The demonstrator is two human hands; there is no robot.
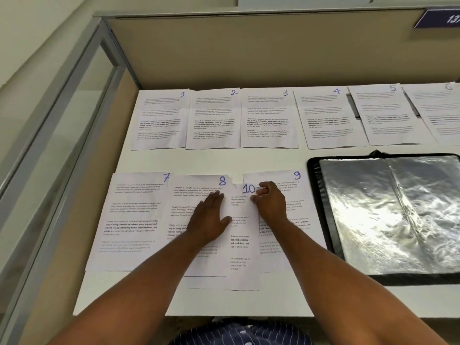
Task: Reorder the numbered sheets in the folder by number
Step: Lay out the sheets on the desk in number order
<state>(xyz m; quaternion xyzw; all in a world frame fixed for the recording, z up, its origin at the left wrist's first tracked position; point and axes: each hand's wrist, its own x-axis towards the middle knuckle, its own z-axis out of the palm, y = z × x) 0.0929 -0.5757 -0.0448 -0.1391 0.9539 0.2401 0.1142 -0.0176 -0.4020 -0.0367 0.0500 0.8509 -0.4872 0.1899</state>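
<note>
The white printed paper sheet marked 10 [240, 235] lies in the near row, overlapping sheet 8 [189, 195] on its left and sheet 9 [298, 195] on its right. It looks light, limp and easily creased, so an edge grip suits it. The right hand [271, 202] pinches its far right edge, and the left hand [209, 217] presses flat, fingers straight. The open black folder with shiny sleeves [314, 185], at the right, is cut off.

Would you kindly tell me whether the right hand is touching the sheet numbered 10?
Touching. The head view shows the right hand pinching the right edge of sheet 10 with curled fingers, beside its number.
</note>
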